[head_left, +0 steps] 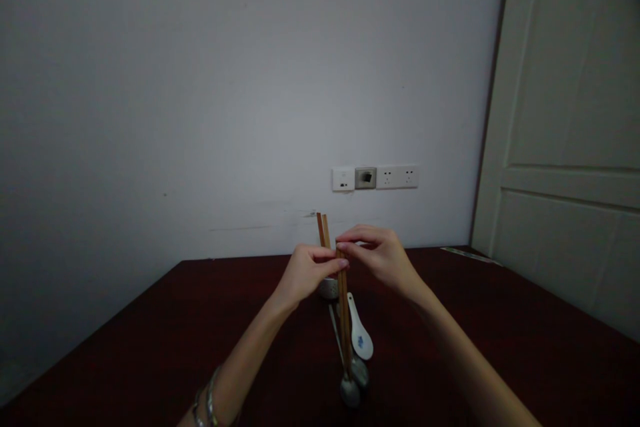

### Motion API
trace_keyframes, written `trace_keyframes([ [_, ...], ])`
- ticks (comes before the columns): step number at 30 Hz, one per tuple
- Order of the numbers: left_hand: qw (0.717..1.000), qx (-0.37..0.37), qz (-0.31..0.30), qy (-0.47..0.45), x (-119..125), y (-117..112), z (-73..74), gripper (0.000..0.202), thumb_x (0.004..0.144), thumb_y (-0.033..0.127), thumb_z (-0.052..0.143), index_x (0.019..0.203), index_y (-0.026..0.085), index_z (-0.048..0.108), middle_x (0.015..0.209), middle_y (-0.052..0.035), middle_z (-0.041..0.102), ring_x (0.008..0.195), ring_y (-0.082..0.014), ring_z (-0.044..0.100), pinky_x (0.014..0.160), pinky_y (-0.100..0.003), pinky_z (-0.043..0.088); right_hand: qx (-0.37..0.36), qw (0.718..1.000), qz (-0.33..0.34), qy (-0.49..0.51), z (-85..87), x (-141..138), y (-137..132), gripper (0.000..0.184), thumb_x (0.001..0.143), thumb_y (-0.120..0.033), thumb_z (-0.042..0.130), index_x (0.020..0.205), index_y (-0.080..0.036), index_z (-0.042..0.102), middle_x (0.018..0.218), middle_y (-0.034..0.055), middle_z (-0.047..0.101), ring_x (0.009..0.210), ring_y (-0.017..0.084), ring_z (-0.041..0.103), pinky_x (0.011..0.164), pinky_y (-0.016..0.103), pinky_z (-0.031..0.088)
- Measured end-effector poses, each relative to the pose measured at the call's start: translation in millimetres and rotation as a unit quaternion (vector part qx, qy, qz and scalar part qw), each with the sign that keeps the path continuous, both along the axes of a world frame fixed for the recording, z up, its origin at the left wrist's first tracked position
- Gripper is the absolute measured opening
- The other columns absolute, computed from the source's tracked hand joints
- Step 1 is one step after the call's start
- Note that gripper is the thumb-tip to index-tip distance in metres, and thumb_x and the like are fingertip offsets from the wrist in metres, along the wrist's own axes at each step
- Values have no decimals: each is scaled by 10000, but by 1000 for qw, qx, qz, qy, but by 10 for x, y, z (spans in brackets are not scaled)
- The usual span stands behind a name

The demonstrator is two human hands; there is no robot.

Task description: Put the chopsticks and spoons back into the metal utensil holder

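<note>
A pair of wooden chopsticks (343, 313) is held upright in front of me, gripped near the top by both hands. My left hand (313, 270) pinches them from the left, thumb and fingers closed. From the right, my right hand (377, 253) closes its fingertips on their upper ends. Behind them, more chopsticks (323, 227) stand in a metal holder (329, 289), partly covered by my left hand. Below lie a white ceramic spoon (361, 333) with a blue mark and two metal spoons, one nearer (350, 391) and one beside it (360, 371).
The dark red table (225, 333) reaches back to a pale wall. Sockets and a switch (375, 177) sit on that wall. A panelled white door (565, 147) stands at the right, and a flat patterned strip (471, 255) lies at the table's back right edge.
</note>
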State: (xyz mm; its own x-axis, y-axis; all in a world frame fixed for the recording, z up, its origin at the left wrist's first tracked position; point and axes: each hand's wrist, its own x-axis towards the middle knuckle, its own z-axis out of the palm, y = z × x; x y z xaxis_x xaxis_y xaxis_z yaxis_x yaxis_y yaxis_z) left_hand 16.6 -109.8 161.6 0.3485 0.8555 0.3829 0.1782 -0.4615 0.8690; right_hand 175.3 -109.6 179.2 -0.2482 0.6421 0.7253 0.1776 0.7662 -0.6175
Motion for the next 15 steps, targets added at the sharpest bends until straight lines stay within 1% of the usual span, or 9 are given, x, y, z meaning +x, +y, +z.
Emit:
trace_keyframes([
  [6,1000,1,3,10,-7,15,-22,255,673,341,625,732,104,700,641,-47,643,595,-142,543,568,-237,401,-1,1000,-3,-1,-7,-9,11,135,711,-285,594,717,-180,678,741,49,659,705,153,598,621,264,477],
  [11,1000,6,2,14,-17,37,-50,285,673,367,620,759,108,704,672,-58,653,618,-155,557,584,-251,421,-11,1000,-3,-1,-37,-17,24,148,705,-295,599,712,-175,685,741,53,665,708,159,602,623,272,482],
  [13,1000,1,3,9,-25,55,-54,289,670,366,624,768,105,704,685,-64,657,629,-160,565,593,-257,432,-23,1000,-7,10,-47,-23,27,168,698,-308,605,750,-173,691,766,60,672,724,168,608,633,281,492],
  [15,1000,-6,4,0,-42,76,-50,290,664,356,631,786,103,701,702,-72,662,638,-164,573,604,-265,444,-39,999,-14,31,-53,-24,37,233,677,-333,624,830,-170,688,822,71,679,755,181,616,657,300,506],
])
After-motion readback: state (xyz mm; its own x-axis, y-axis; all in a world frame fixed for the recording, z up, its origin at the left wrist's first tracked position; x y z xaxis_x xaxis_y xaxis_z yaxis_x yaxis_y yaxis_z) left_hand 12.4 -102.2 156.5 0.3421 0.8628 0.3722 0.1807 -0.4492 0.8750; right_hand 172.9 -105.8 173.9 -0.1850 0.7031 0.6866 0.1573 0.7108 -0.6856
